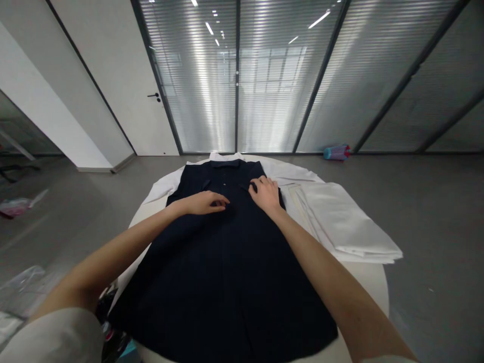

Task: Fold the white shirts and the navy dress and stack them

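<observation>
A dark navy sleeveless dress (pixel 223 262) lies spread out, front side up, with its collar at the far end and its wide hem towards me. Over the middle of its chest is my left hand (pixel 207 202), its fingers loosely bent and apart from the thumb, holding nothing. My right hand (pixel 265 193) is on the right side of the chest, close to the armhole. Its fingers are bent and the thumb stands apart; I see no cloth gripped. White cloth (pixel 166 185) shows from under the dress at the collar and both sides.
Folded white cloth (pixel 340 222) lies on the right of the round pale table (pixel 368 280). On the floor by the glass partition (pixel 268 101) is a blue and red object (pixel 336 153). Clear plastic (pixel 24 280) lies at lower left. A door (pixel 113 75) is at the back left.
</observation>
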Demonstrator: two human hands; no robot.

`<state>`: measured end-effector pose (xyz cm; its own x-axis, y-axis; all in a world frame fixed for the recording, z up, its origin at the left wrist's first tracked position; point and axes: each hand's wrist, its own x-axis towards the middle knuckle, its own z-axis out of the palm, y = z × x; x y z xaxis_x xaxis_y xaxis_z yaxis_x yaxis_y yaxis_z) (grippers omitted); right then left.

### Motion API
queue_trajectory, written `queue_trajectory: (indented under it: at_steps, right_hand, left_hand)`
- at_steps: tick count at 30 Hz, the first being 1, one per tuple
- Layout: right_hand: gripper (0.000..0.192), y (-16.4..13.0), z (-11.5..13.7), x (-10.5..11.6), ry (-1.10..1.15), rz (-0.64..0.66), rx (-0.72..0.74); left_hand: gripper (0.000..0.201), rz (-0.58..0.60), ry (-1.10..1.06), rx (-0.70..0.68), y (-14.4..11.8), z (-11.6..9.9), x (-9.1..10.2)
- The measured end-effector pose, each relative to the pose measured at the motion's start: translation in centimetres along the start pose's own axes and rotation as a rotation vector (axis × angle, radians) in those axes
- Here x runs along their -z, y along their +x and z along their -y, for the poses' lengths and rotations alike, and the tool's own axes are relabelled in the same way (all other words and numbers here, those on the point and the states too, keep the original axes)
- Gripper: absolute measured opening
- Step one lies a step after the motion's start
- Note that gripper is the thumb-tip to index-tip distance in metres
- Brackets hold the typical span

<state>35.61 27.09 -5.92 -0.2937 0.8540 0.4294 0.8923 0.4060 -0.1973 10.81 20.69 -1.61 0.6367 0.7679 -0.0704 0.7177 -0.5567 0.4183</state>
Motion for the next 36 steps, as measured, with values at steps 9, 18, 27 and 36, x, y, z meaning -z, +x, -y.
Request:
queue_trajectory:
  at_steps: [9, 18, 27, 36]
  right_hand:
    - [0.028, 0.9, -1.1, 9.6, 0.306, -0.164, -0.152]
    - [0.024, -3.2, -2.5, 13.6, 0.211, -0.098, -0.113]
    - [0.025, 0.5, -5.2, 10.0, 0.116, 0.272, -0.214]
    - [0.028, 6.2, -6.4, 1.9, 0.093, 0.461, -0.462]
  left_hand:
    - [0.032, 0.092, 0.126, -0.56, -0.7, -14.2, -5.1]
    - [0.039, -0.031, 0.384, -0.97, 5.1, -21.6, -13.4]
    - [0.038, 0.063, 0.32, -0.825, 6.7, -21.5, -13.4]
    - [0.013, -0.23, 0.472, -0.83, 2.7, -20.2, -10.6]
